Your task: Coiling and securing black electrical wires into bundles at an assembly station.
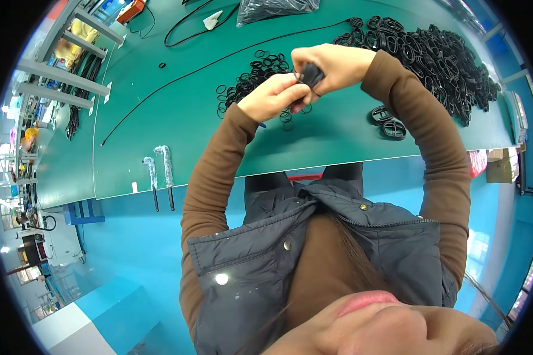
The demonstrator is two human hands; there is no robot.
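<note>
Both my hands meet over the green table around a small black cable bundle (312, 74). My right hand (336, 70) is wrapped over it from the far right side, fingers closed. From the left, my left hand (273, 96) pinches at its near side, thumb and fingers pressed together; part of the bundle is hidden by the fingers. Beneath and behind the left hand lies a loose heap of thin black rings (249, 78), a few of them (286, 121) spilling toward me. Two coiled black cables (393, 129) rest below my right forearm.
A large pile of coiled black cables (450, 71) covers the right side of the green table (177, 112). One long black cable (219, 58) stretches across it. Two plastic-wrapped tools (167, 171) lie near the front edge. A grey plastic bag (275, 9) sits at the back.
</note>
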